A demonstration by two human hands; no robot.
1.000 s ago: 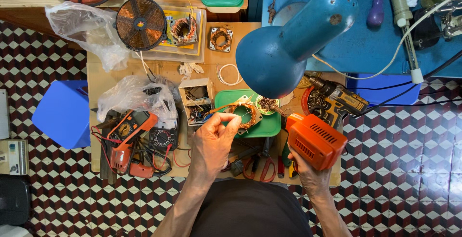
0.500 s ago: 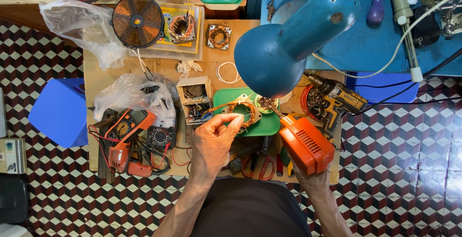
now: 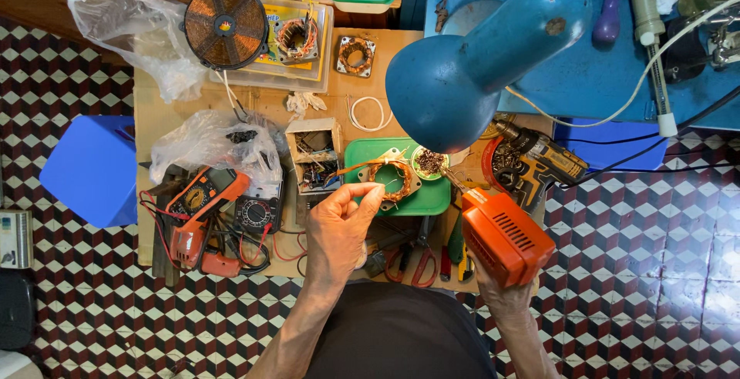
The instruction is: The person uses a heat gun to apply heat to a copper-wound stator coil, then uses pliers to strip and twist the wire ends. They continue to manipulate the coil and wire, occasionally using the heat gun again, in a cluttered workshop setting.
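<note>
Left hand is raised over the near edge of the green tray; thumb and forefinger are pinched on a thin copper-coloured wire end that runs from the motor coil. The coil, a ring of copper winding on a pale metal plate, lies flat on the tray, just right of the fingertips and under the rim of the blue lamp.

Right hand is clenched around the grip of an orange soldering gun; its thin tip points up-left towards the coil and ends near a small green cup of dark bits. Whether the tip touches anything cannot be told.

Judgement on doing this well: keep the wire taut and low so it does not spring, bring the tip to the wire end rather than to the winding, and rest the left wrist on the table for steadiness. The lamp shade hides part of the tray's far right, so the joint should stay on the near, visible side.

Orange multimeter and its leads lie to the left, well apart.
</note>
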